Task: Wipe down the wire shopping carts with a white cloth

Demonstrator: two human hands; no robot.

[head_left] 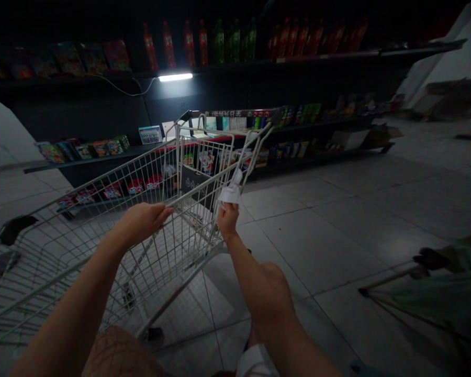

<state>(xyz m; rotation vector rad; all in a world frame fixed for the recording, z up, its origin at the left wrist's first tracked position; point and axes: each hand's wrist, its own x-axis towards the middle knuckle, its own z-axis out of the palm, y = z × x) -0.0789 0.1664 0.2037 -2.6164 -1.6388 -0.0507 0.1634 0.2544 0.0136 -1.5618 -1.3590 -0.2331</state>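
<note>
A white wire shopping cart (102, 230) stands slanted in front of me, its far end toward the shelves. My left hand (143, 220) rests on the cart's top rim with fingers curled over the wire. My right hand (227, 217) is closed on a crumpled white cloth (231, 192), pressed against the cart's right rim rail. A dark sign (192, 180) and some packets sit at the cart's far end.
Dark store shelves (259, 125) with snack packets and bottles (204, 42) run across the back, lit by a strip lamp (175, 77). Grey tiled floor (337, 220) spreads to the right. A dim cart-like frame with green fabric (427, 283) sits at the right edge.
</note>
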